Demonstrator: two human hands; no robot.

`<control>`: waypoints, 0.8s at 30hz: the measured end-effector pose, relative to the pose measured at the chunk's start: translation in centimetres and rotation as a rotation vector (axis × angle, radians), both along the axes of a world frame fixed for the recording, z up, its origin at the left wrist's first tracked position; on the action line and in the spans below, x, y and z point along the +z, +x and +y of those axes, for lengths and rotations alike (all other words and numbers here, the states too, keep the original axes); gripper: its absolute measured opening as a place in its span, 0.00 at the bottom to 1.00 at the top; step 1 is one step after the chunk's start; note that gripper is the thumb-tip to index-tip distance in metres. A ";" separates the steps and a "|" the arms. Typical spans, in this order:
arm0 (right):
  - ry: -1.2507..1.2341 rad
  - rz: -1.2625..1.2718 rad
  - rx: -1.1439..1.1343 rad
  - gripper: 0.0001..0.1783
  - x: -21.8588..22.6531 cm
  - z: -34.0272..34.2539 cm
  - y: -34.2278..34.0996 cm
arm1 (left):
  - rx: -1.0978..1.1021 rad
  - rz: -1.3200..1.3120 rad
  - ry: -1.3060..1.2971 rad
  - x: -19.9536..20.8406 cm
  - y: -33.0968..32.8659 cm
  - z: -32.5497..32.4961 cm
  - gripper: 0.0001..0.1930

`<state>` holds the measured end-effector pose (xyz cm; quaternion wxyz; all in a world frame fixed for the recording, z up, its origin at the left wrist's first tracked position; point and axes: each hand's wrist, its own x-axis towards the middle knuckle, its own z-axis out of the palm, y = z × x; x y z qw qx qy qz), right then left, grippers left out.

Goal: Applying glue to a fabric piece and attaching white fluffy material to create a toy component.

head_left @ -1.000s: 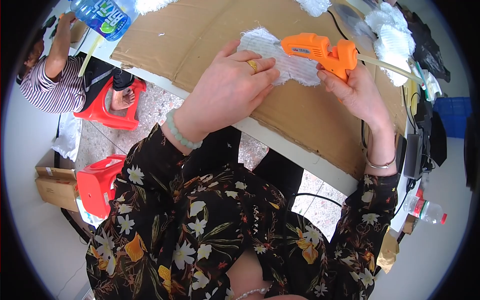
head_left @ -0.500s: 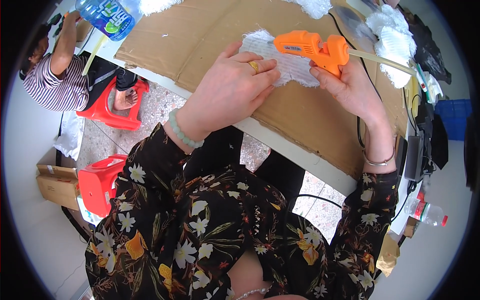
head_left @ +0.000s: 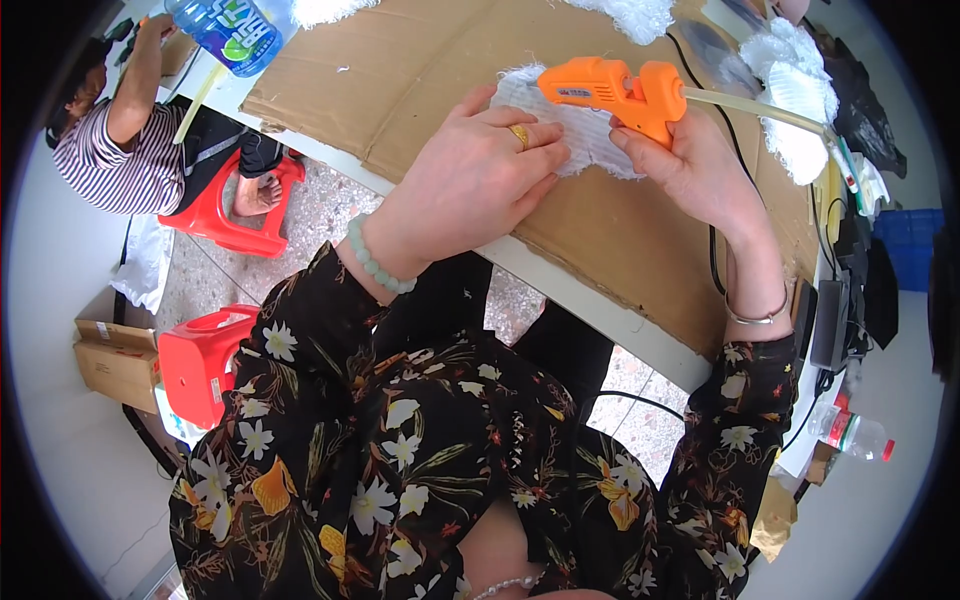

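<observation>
On the cardboard sheet (head_left: 400, 90) lies a small white, ribbed fabric piece (head_left: 590, 140) with frayed edges. My left hand (head_left: 475, 175) is over its left part, back of the hand up. The fingers are bent and pressed on the fabric; the fingertips and thumb are partly hidden. In my right hand (head_left: 695, 170) I grip an orange glue gun (head_left: 600, 85) by its handle. Its nozzle points left, above the fabric near my left fingers. A long yellowish glue stick (head_left: 755, 108) sticks out of the gun's back.
Fluffy white fabric (head_left: 795, 100) lies at the right, beside a black cable (head_left: 738, 150). A blue-labelled bottle (head_left: 232, 35) stands at the far left. Another person (head_left: 115, 165) sits on a red stool (head_left: 225, 225). A clear bottle (head_left: 852, 432) lies at the right.
The glue gun has shifted slightly left over the fabric, with my right hand following. My left hand stays on the fabric. The whole view has moved slightly.
</observation>
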<state>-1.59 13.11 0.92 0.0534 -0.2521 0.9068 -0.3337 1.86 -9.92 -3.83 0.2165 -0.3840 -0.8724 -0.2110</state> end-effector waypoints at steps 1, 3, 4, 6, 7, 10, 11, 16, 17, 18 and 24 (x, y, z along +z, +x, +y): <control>-0.016 0.018 0.017 0.16 0.1 -0.2 0.0 | 0.008 0.000 -0.009 0.2 0.2 -0.2 0.10; -0.033 0.002 0.017 0.16 0.5 -0.3 0.2 | 0.019 -0.001 -0.022 0.5 0.4 -0.4 0.10; -0.043 -0.014 0.010 0.16 0.8 -0.4 0.3 | 0.025 0.009 -0.019 0.6 0.5 -0.5 0.10; -0.028 -0.054 -0.005 0.16 1.2 -0.2 0.3 | 0.033 0.018 -0.017 0.6 0.6 -0.7 0.10; -0.010 -0.094 -0.027 0.16 1.4 -0.1 0.3 | 0.022 0.050 -0.003 0.5 0.5 -0.8 0.10; -0.141 -0.239 -0.087 0.16 1.9 -0.1 0.8 | 0.012 0.084 0.014 0.5 0.5 -0.9 0.11; -0.139 -0.241 -0.085 0.16 1.9 0.2 0.6 | 0.013 0.085 0.016 0.5 0.5 -0.9 0.11; -0.081 -0.329 -0.063 0.17 2.1 1.3 0.4 | 0.002 0.086 0.033 0.1 0.4 -0.7 0.10; -0.079 -0.331 -0.064 0.17 2.0 1.5 0.5 | 0.002 0.092 0.041 -0.1 0.3 -0.5 0.10; -0.068 -0.326 -0.070 0.18 1.7 1.7 0.5 | -0.002 0.089 0.044 -0.3 0.1 -0.4 0.10; -0.043 -0.292 -0.045 0.20 1.9 1.3 0.5 | 0.016 0.097 0.051 0.3 0.6 -1.0 0.09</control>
